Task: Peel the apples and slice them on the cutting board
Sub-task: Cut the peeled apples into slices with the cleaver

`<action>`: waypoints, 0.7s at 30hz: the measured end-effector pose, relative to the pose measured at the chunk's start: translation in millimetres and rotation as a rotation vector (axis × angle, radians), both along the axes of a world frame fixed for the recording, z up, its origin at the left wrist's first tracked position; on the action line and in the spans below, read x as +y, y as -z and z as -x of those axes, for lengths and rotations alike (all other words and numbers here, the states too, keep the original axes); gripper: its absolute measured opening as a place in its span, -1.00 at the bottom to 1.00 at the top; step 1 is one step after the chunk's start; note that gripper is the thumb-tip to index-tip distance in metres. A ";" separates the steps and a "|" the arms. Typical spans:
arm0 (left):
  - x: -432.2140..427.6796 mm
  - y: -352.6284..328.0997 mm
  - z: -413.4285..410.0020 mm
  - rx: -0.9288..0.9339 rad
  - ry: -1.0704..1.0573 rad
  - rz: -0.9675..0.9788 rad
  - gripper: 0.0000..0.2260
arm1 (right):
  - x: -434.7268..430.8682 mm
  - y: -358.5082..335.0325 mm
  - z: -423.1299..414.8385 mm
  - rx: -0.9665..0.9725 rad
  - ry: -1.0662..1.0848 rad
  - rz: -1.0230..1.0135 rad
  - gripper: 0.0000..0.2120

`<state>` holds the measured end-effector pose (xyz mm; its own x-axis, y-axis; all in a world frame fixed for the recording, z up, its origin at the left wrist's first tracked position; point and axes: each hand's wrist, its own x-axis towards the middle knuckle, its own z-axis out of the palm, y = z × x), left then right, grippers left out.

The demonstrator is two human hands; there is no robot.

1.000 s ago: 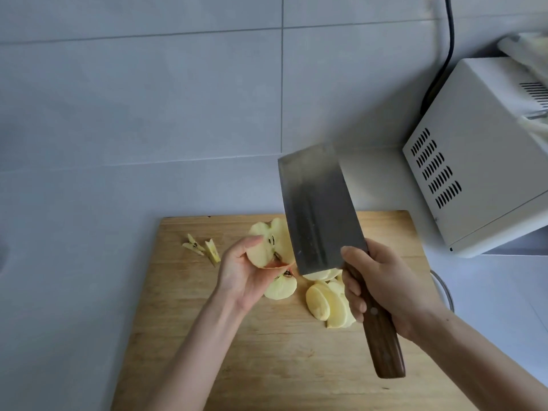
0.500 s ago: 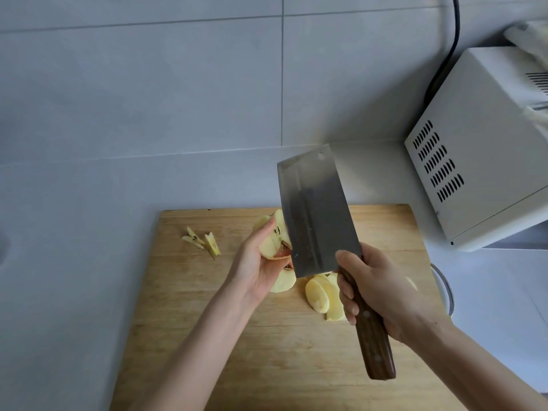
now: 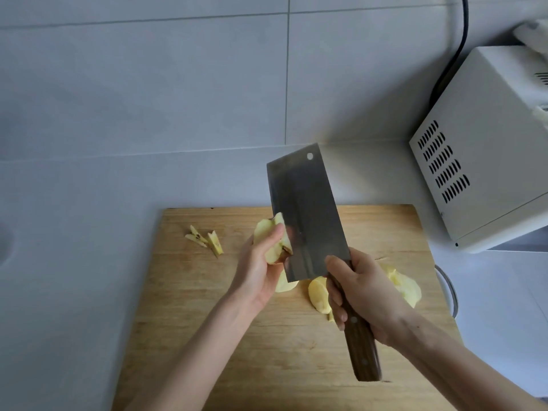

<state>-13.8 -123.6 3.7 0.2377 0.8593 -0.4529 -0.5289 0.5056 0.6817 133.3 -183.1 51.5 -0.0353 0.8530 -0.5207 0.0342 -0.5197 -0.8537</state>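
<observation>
Head: cleaver [image 3: 305, 215] before apple [image 3: 274, 252], appliance [image 3: 486, 161] right

You hold a cut apple half [image 3: 274, 243] in your left hand [image 3: 255, 271], touching the cleaver [image 3: 305, 215] edge; pale peeled pieces [image 3: 318, 295] lie on the wooden cutting board [image 3: 207, 321].

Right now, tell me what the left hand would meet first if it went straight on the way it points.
The cleaver, its blade. The left hand points up and right, and the apple piece it holds sits against the blade's edge, though depth is unclear. The right hand grips the cleaver's handle.
</observation>
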 end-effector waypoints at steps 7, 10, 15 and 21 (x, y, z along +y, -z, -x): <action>1.2 5.6 13.4 -0.069 0.066 0.016 -0.85 | 3.8 -4.1 -2.9 0.015 -0.053 0.029 -0.83; 2.5 6.5 14.6 -0.092 0.062 -0.007 -0.80 | 3.6 -3.4 1.6 0.039 -0.028 0.043 -0.84; 3.4 4.5 26.4 0.023 0.088 0.024 -0.72 | 8.6 -1.8 9.8 0.159 0.024 0.136 -0.80; 5.3 13.6 64.7 0.338 0.072 0.139 -0.75 | 28.9 17.9 49.6 0.140 -0.072 0.171 -0.87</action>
<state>-78.5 -118.2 -9.9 0.1123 0.7710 -0.6269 -0.2459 0.6328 0.7342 83.7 -154.2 33.6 -0.1755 0.7451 -0.6434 -0.0363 -0.6580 -0.7521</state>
